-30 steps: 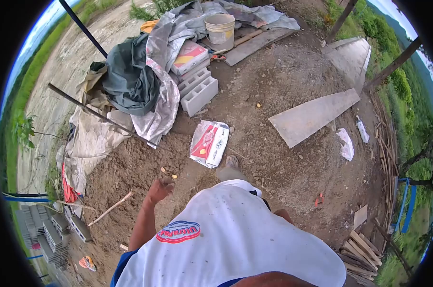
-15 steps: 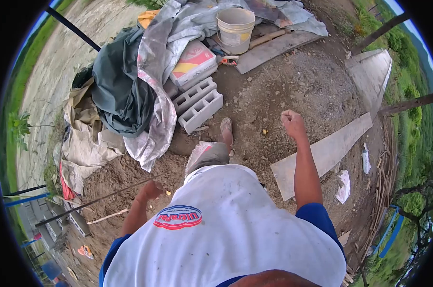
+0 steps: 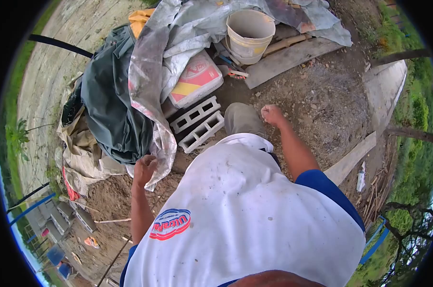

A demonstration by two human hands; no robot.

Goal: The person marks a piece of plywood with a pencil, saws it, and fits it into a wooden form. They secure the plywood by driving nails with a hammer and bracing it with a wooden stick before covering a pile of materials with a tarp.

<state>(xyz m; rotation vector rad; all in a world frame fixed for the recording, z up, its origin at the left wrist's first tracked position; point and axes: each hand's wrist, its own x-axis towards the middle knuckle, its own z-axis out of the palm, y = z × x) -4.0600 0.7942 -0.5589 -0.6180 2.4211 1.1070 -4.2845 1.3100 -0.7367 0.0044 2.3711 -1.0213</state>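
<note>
My left hand (image 3: 145,167), fingers curled, is at the left of my body and overlaps the lower edge of a grey, stained tarp (image 3: 152,129). My right hand (image 3: 273,115) is closed in a fist ahead of me, over the gravelly dirt. I make out nothing held in either hand. Hollow concrete blocks (image 3: 203,132) lie between my hands, close to my bent knee (image 3: 245,118). Just beyond them rests a cement bag (image 3: 196,79), partly covered by the tarp. A dirty bucket (image 3: 250,37) stands farther ahead.
Dark green sheeting (image 3: 112,95) is heaped at the left. Flat boards (image 3: 293,60) lie beside the bucket and along the right. A gravel pile (image 3: 333,100) spreads ahead right. Posts (image 3: 412,134) stand at the right edge. A thin rod (image 3: 115,263) shows behind my left arm.
I have moved forward, and the blocks, bag and bucket appear nearer. My left hand has moved forward beside the tarp; my right hand has come inward. The thin rod has fallen behind.
</note>
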